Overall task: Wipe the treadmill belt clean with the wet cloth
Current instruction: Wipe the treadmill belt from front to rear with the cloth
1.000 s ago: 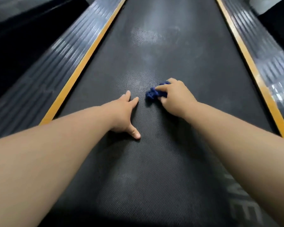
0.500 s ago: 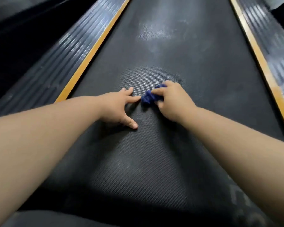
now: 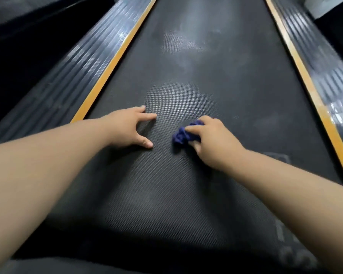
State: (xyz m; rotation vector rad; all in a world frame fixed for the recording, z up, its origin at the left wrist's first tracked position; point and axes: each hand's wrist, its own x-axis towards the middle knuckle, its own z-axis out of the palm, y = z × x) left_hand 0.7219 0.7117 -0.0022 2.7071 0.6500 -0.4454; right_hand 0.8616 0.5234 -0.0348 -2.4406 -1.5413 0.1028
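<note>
Right hand (image 3: 212, 141) fingers curled round bunched blue cloth (image 3: 183, 135), pressing it onto treadmill belt (image 3: 186, 194) right of centre. Left hand (image 3: 127, 128) fingers straight and spread, thumb splayed, tips resting on belt, near cloth but apart. Cloth crumpled, soft, deep blue. Belt dark, finely dimpled, pale smeared sheen ahead of hands. Orange strips (image 3: 111, 64) edge belt both sides; ribbed glossy side rails (image 3: 71, 64) beyond. Faint lettering on belt at lower right, blurred.

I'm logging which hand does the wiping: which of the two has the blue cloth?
The right hand grips the bunched blue cloth against the belt; the left hand holds nothing, its fingers spread on the belt beside it.
</note>
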